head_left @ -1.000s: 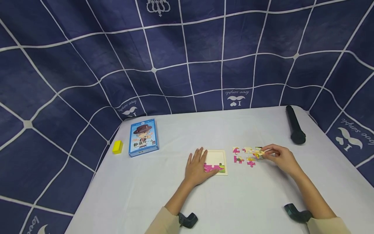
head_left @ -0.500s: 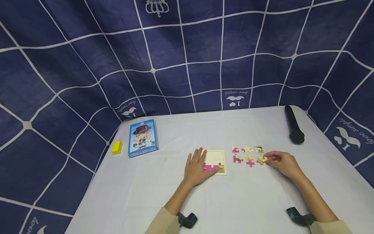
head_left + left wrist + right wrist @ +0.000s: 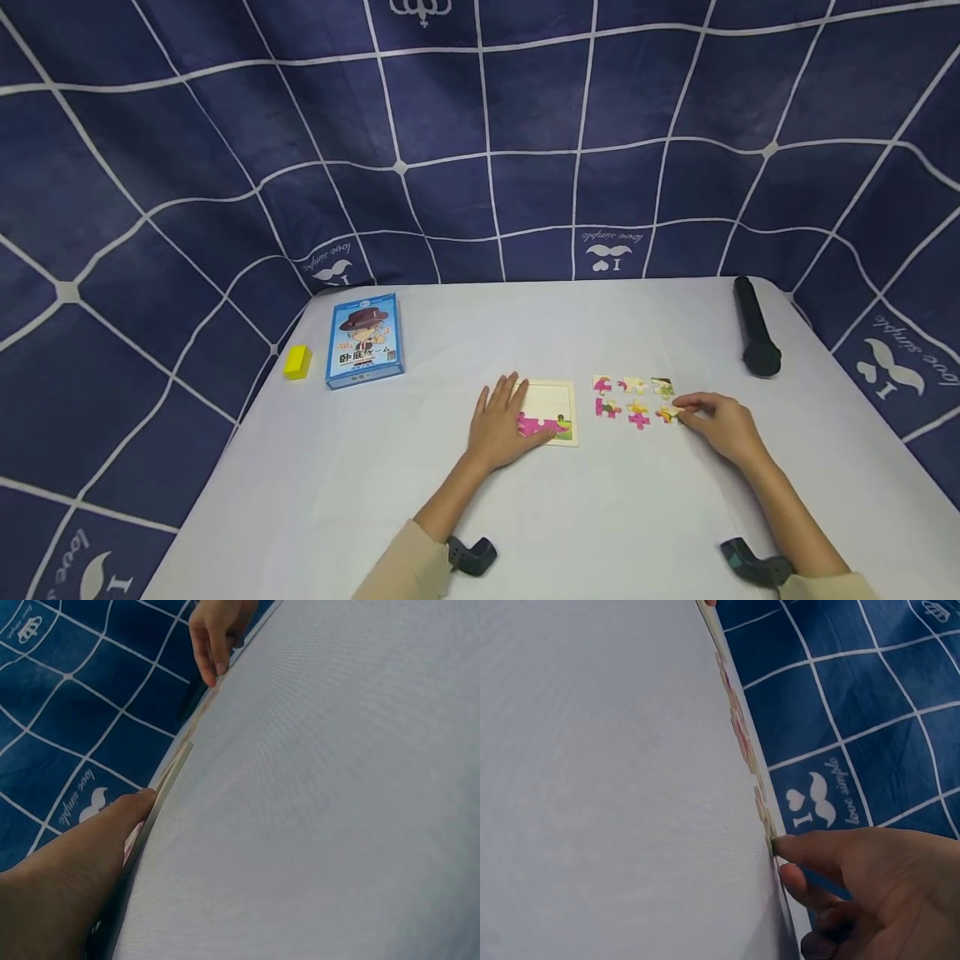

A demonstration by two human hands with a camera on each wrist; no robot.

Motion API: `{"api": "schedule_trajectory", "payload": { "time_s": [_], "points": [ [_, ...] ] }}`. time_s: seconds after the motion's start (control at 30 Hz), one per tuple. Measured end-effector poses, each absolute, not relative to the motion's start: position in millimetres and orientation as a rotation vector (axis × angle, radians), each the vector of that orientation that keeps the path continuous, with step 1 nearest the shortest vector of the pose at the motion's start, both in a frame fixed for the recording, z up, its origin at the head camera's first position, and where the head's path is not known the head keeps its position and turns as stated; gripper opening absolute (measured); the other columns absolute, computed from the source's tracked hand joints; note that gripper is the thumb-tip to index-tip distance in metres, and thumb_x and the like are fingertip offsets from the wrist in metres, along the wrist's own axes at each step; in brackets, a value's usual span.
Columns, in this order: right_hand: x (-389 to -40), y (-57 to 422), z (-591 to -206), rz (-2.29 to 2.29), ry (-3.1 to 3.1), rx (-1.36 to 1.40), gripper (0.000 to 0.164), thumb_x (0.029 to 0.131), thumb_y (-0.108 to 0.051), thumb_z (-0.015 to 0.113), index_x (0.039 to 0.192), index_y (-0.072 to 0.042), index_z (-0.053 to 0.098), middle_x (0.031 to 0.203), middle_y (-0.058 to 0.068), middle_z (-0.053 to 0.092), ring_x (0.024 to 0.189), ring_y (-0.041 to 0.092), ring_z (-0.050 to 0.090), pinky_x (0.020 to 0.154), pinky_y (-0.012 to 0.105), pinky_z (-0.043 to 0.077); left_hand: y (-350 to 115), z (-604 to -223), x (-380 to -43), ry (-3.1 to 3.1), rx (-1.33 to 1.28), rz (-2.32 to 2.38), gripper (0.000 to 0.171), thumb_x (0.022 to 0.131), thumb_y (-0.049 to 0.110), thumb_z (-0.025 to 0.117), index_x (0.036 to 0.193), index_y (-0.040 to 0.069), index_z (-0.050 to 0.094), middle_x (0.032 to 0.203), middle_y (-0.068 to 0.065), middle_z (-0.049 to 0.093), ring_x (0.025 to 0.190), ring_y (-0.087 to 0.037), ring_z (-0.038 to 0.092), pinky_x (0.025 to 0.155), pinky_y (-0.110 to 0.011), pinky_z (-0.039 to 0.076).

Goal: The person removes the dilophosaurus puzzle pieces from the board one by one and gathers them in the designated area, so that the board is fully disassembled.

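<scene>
My left hand (image 3: 497, 427) lies with spread fingers over the left part of a small square puzzle tray (image 3: 574, 410). Pink and green pieces (image 3: 542, 426) fill the bottom of the tray, partly under that hand. Right of it, several loose puzzle pieces (image 3: 632, 385) lie in two short rows. My right hand (image 3: 722, 425) has thumb and fingertips on a yellow-and-green jigsaw piece (image 3: 666, 414) at the right end of the lower row. In the right wrist view the thumb (image 3: 787, 844) meets that piece's edge, low on the white table, with the other fingers curled.
A blue card-game box (image 3: 365, 342) and a yellow block (image 3: 297, 362) lie at the back left. Toward the back right lies a black microphone-shaped object (image 3: 756, 329). A navy checked curtain (image 3: 525, 100) rises behind the white table (image 3: 450, 333).
My right hand has brought the yellow-and-green jigsaw piece down toward me, from beside the upper row to the end of the lower row. The left hand stays on the tray.
</scene>
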State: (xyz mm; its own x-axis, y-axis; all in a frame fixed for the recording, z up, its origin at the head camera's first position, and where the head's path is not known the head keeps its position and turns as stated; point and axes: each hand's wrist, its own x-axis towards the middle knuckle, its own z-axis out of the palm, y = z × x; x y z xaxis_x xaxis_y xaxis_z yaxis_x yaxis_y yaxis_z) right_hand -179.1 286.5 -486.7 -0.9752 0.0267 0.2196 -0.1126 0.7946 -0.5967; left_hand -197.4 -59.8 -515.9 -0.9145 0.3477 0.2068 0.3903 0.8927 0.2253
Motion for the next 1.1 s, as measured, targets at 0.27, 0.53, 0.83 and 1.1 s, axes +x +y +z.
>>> {"api": "schedule_trajectory", "payload": {
  "time_s": [0.27, 0.53, 0.83, 1.1],
  "points": [
    [-179, 266, -492, 1.005, -2.620, 0.078, 0.018, 0.080, -0.013, 0.071, 0.097, -0.006, 0.070, 0.073, 0.001, 0.061, 0.051, 0.007, 0.034, 0.042, 0.026, 0.027, -69, -505, -211, -2.913, -0.639, -0.417, 0.098, 0.075, 0.074, 0.048, 0.146, 0.010, 0.026, 0.152, -0.008, 0.021, 0.139, -0.023, 0.014, 0.112, -0.044, 0.009],
    [-193, 222, -483, 1.085, -2.517, 0.271, 0.016, 0.081, -0.009, 0.070, 0.096, -0.008, 0.070, 0.072, -0.001, 0.059, 0.049, 0.005, 0.029, 0.041, 0.023, 0.029, -85, -495, -219, -2.946, -0.823, -0.754, 0.096, 0.076, 0.062, 0.059, 0.148, 0.011, 0.021, 0.152, -0.007, 0.018, 0.139, -0.019, 0.016, 0.113, -0.041, 0.009],
    [-193, 138, -483, 1.237, -2.595, 0.644, 0.018, 0.080, -0.011, 0.071, 0.098, -0.008, 0.071, 0.071, -0.011, 0.057, 0.061, 0.011, 0.044, 0.051, 0.022, 0.039, -102, -505, -203, -2.957, -0.880, -0.893, 0.085, 0.080, 0.047, 0.059, 0.148, 0.016, 0.020, 0.151, 0.001, 0.023, 0.137, -0.021, 0.022, 0.110, -0.040, 0.022],
    [-192, 101, -492, 1.189, -2.745, 0.715, 0.032, 0.077, -0.017, 0.075, 0.105, -0.003, 0.069, 0.070, -0.012, 0.053, 0.068, 0.010, 0.046, 0.059, 0.022, 0.039, -104, -508, -202, -2.907, -0.904, -0.799, 0.084, 0.079, 0.043, 0.059, 0.148, 0.012, 0.022, 0.151, 0.000, 0.022, 0.138, -0.012, 0.017, 0.112, -0.031, 0.015]
  ]
}}
